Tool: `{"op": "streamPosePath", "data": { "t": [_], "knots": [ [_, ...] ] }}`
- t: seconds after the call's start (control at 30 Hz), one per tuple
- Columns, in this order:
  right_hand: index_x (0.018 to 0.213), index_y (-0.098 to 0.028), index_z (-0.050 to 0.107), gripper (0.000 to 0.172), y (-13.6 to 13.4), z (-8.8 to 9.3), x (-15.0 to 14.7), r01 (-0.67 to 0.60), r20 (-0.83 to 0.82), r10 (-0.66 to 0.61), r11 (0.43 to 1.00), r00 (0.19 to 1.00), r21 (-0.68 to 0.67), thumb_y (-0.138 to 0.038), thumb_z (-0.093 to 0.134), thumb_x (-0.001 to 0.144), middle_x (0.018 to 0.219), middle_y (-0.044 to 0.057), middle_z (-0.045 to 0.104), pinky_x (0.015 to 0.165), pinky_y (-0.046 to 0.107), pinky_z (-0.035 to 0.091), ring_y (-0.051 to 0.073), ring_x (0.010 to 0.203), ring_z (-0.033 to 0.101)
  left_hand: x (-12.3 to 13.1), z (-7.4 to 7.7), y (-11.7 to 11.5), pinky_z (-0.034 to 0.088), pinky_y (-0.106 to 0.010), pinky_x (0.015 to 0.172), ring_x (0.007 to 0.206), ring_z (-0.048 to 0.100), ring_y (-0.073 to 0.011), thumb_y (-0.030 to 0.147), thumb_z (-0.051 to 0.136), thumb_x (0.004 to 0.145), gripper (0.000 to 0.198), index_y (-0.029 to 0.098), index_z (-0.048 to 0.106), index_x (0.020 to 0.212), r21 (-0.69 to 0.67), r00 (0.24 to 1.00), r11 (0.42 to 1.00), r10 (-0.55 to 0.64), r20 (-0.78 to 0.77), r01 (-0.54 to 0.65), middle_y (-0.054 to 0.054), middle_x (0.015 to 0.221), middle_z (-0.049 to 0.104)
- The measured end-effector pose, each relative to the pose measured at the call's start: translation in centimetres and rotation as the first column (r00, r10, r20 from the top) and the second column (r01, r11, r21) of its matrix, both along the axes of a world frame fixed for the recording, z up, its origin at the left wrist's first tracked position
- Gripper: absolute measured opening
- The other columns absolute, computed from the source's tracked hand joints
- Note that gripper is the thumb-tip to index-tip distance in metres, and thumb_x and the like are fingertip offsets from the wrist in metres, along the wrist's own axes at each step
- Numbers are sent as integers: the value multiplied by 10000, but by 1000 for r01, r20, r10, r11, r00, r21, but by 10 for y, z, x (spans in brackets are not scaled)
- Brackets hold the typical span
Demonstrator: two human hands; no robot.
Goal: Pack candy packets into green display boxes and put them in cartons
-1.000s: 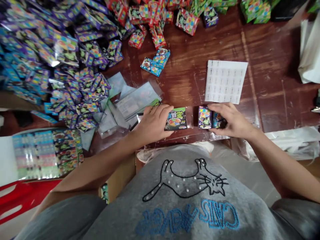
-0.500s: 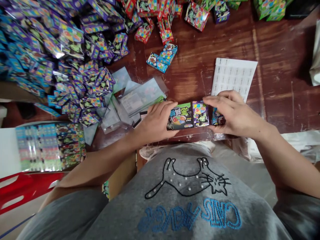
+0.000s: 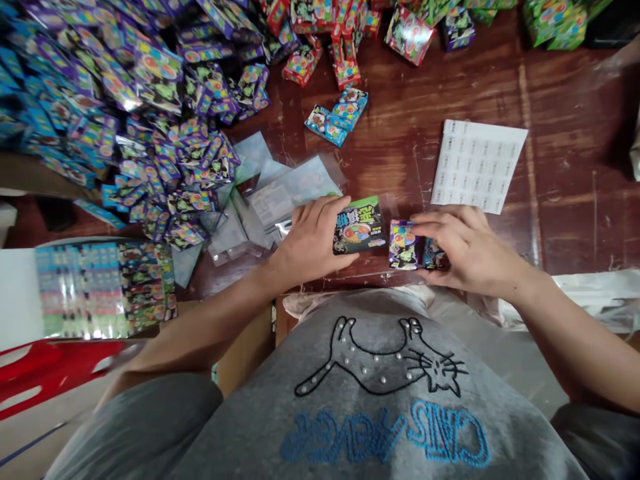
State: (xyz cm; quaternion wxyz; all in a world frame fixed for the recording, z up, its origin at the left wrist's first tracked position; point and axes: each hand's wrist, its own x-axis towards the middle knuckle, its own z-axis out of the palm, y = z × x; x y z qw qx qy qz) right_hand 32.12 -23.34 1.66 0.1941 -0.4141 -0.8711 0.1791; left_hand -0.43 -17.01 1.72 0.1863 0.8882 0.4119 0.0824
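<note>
My left hand [image 3: 315, 237] is closed round the left end of a black and green box [image 3: 361, 227], near the table's front edge. A clear film edge shows at that box's right end. My right hand [image 3: 470, 248] grips a small purple box [image 3: 403, 245] and a blue box [image 3: 435, 255], side by side between thumb and fingers. A gap separates the purple box from the black and green one. Behind my right hand lies a white sheet of stickers [image 3: 479, 163]. Clear plastic sleeves [image 3: 285, 197] lie beyond my left hand.
Piles of purple boxes [image 3: 170, 153] and blue boxes [image 3: 30, 100] cover the left of the table [image 3: 390, 140]. Red boxes [image 3: 410, 37] and green boxes [image 3: 556, 23] lie at the back. Two blue boxes [image 3: 336, 115] lie mid-table. A filled tray [image 3: 105, 290] stands at the left.
The purple and blue boxes in my right hand have come apart from the black and green box, leaving a gap. The view has shifted slightly, and the sticker sheet shows more fully.
</note>
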Motion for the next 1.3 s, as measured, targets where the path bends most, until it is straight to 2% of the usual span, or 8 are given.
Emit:
{"op": "streamPosePath", "data": {
  "t": [0.23,0.53,0.73,0.87,0.97,1.07,1.17,1.3],
  "knots": [
    [1555,-250,481,696,13,7,4,-108,-112,97,990,989,-92,-472,767,960,1511,138,665,1125,553,492,359,1350,591,-9,5,2,423,-572,1212,1459,554,-402,405,828,893,848,137,421,1586,-60,962,960,-272,21,273,-231,1556,577],
    [1645,-244,410,853,17,-7,-22,-62,-105,59,998,993,-27,-528,798,940,1549,175,637,1151,618,489,402,1410,559,0,-8,-19,439,-589,1200,1441,569,-412,399,867,831,915,148,407,1581,-66,994,994,-87,65,91,-237,1545,582],
    [1783,-245,89,1281,1,-34,14,-17,-24,14,992,1000,-127,-764,784,840,1837,232,173,1290,743,314,481,1671,258,-6,-10,-17,437,-579,1173,1441,560,-425,369,853,831,892,159,421,1583,-34,1000,999,-6,9,7,-227,1558,577],
    [1757,-327,215,1083,-16,-63,29,44,64,-33,980,997,-194,-679,772,898,1783,164,376,1293,813,234,474,1607,399,-6,-17,-14,406,-579,1187,1429,553,-446,338,841,836,861,132,454,1578,-65,991,997,-37,-126,29,-239,1569,571],
    [1683,-343,348,849,-15,-70,23,54,45,-45,973,998,-225,-508,747,952,1803,123,347,1298,820,202,444,1622,389,-3,-21,-14,403,-578,1189,1435,542,-448,348,845,841,880,119,444,1590,-84,987,995,-65,-148,53,-243,1582,561],
    [1557,-323,494,687,-6,-64,17,39,-1,-40,978,999,-204,-400,744,922,1736,121,466,1288,807,227,425,1562,483,-2,-20,-13,406,-594,1193,1441,540,-452,347,860,830,893,123,444,1587,-97,988,994,-71,-140,58,-242,1581,561],
    [1442,-304,583,617,1,-50,13,67,-111,-75,995,991,-76,-447,805,885,1518,131,648,1278,730,323,376,1373,646,-5,-17,-15,419,-608,1187,1434,549,-455,365,884,804,931,139,435,1588,-114,993,993,-29,-111,17,-238,1568,568],
    [1422,-307,583,606,5,-31,4,87,-157,-81,996,984,36,-516,822,905,1461,125,653,1327,703,269,341,1319,660,-10,-12,-20,440,-579,1186,1446,553,-425,400,896,795,970,161,404,1596,-122,1000,993,-4,13,5,-222,1560,570]
  ]
}}
